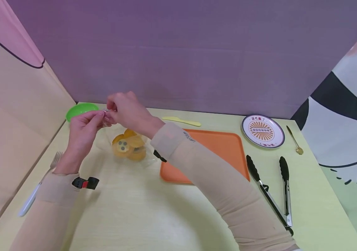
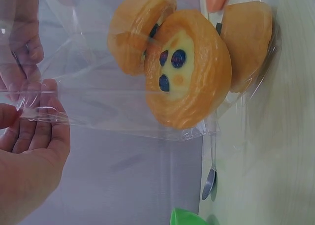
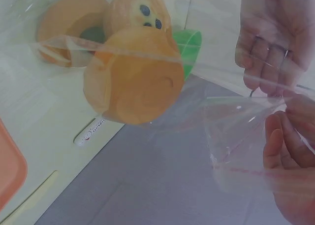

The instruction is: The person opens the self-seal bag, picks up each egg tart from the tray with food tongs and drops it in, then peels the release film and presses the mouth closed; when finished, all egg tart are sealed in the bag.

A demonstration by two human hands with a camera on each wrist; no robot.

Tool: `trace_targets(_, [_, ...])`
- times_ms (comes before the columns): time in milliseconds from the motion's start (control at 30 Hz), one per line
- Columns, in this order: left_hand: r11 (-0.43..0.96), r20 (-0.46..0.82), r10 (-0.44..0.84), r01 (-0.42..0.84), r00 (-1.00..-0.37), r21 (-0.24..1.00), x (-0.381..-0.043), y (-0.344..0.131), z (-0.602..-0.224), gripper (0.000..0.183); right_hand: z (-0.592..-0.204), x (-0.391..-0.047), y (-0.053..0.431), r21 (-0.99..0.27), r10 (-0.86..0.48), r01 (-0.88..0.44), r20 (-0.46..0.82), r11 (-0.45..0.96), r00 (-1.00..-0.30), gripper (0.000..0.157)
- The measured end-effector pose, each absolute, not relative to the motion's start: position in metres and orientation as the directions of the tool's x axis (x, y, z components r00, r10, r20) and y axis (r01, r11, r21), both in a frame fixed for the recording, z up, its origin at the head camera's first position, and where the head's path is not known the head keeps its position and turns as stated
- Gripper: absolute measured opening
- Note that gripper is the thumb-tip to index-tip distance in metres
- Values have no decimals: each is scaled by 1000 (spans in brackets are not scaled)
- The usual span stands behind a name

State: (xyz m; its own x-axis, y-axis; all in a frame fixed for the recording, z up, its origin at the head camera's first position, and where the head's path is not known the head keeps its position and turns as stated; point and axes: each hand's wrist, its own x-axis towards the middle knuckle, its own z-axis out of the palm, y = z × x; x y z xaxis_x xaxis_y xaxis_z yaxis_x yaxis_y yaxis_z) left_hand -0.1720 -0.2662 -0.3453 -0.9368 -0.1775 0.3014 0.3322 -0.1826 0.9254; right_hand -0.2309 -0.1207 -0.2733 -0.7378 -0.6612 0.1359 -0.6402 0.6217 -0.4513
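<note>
A clear plastic bag (image 2: 98, 107) with three golden-brown egg tarts (image 2: 216, 62) inside hangs low over the left part of the table. One of the tarts carries dark blueberries on a pale filling. My left hand (image 1: 82, 132) pinches the top of the bag between thumb and fingers. Close beside it, my right hand (image 1: 131, 111) pinches the bag's top edge too, with its fingers bent. In the left wrist view the film stretches from the fingers down to the tarts.
Behind the left hand sits a green bowl (image 1: 79, 109); a fork (image 1: 40, 183) lies left. An orange tray (image 1: 228, 146) is partly under the right forearm. A yellow knife (image 1: 181, 121), round plate (image 1: 263, 131), small gold spoon (image 1: 295, 140) and black-tipped tongs (image 1: 272, 198) lie around it.
</note>
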Motion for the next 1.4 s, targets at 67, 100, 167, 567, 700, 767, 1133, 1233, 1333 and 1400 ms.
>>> trace_targets(67, [-189, 302, -169, 332, -938, 924, -172, -266, -345, 13, -273, -231, -120, -402, -669, -665, 155, 629, -727, 15])
trace_targets(100, [-183, 304, -167, 332, -938, 925, -172, -265, -346, 14, -273, -231, -119, -393, -670, -669, 159, 631, -725, 17])
trace_targets(167, [-166, 309, -157, 333, -938, 928, -173, -265, -346, 15, -272, -231, -118, -379, -667, -673, 169, 635, -725, 20])
trace_targets(567, [-74, 322, -136, 334, -937, 940, -175, -266, -348, 15, -270, -230, -119, -278, -743, -759, 185, 588, -643, 20])
trace_targets(700, [-16, 357, -76, 359, -931, 933, -175, -267, -348, 16, -271, -231, -117, -313, -741, -749, 171, 584, -649, 20])
trace_targets(767, [35, 359, -59, 358, -931, 933, -174, -268, -347, 18, -272, -232, -116, -324, -737, -743, 168, 586, -655, 19])
trace_targets(1133, [353, 388, -83, 337, -918, 873, -174, -263, -343, 28, -269, -231, -117, -287, -748, -758, 171, 585, -642, 18])
trace_targets(1233, [359, 392, -84, 339, -916, 869, -174, -263, -343, 28, -269, -231, -118, -227, -763, -779, 174, 584, -623, 19])
trace_targets(1333, [365, 391, -85, 337, -916, 868, -174, -264, -343, 28, -270, -231, -119, -150, -779, -801, 185, 580, -599, 19])
trace_targets(1400, [362, 393, -86, 339, -915, 868, -174, -264, -344, 28, -271, -231, -119, -141, -780, -804, 197, 578, -594, 20])
